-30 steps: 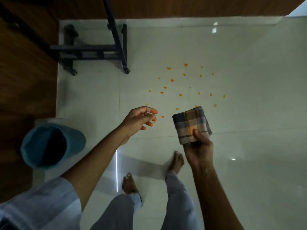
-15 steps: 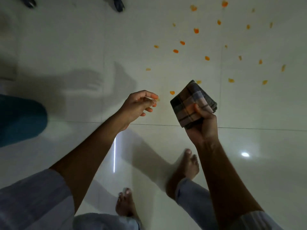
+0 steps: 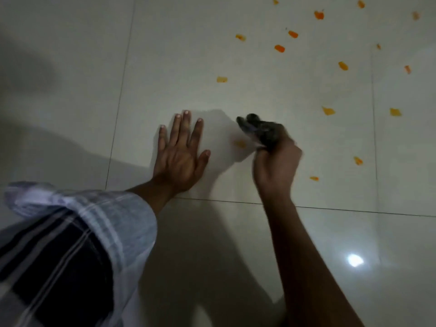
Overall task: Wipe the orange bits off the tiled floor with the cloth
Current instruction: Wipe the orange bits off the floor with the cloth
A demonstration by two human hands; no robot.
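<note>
My right hand point(image 3: 276, 166) grips the dark checked cloth point(image 3: 258, 129), bunched and blurred, low over the white tiled floor point(image 3: 179, 55). One orange bit point(image 3: 240, 143) lies just left of the cloth, between my two hands. Several more orange bits point(image 3: 279, 48) are scattered over the tiles to the upper right, the nearest at the right of my right hand point(image 3: 314, 178). My left hand point(image 3: 180, 152) lies flat on the floor with its fingers spread, holding nothing.
Dark grout lines point(image 3: 342, 210) cross the floor just behind both wrists and to the left of my left hand. A bright light reflection point(image 3: 355, 260) shows on the tile at lower right. My pale striped sleeve point(image 3: 77, 232) fills the lower left.
The view has dropped close to the floor. My left hand went from half curled in the air to flat on the tile. My right hand lowered the cloth to the floor by an orange bit.
</note>
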